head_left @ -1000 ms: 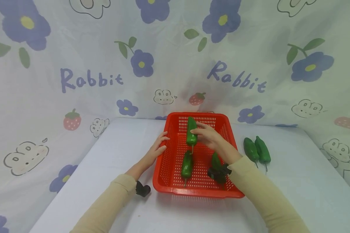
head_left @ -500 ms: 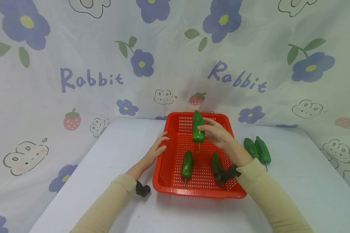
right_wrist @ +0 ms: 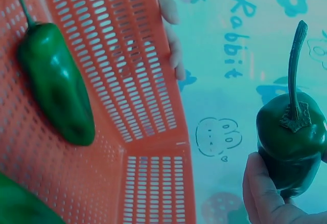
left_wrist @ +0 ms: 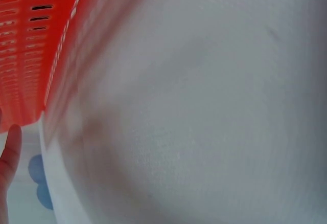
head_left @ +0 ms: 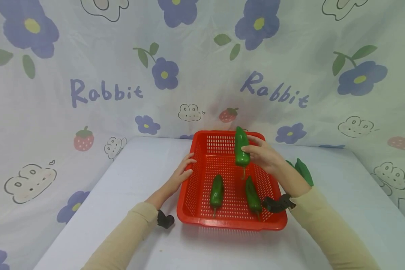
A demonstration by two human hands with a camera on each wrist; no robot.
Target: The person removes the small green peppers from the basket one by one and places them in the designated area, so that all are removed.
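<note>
A long green pepper, stem downward, is pinched between the thumb and fingers of my right hand, raised above the right side of the red basket. The right wrist view shows this held pepper from its stem end. My left hand rests on the basket's left rim with its fingers relaxed. Inside the basket lie two more green peppers, a left pepper and a right pepper, apart from each other. In the left wrist view only a fingertip shows beside the basket wall.
To the right of the basket, green peppers lie on the white table, partly hidden by my right forearm. A patterned cloth hangs behind the table. A black wrist camera sits at my right wrist.
My right hand has carried the pepper rightward and slightly up, from above the basket's middle toward its right wall. My forearm now covers more of the peppers on the table. The left hand stays put.
</note>
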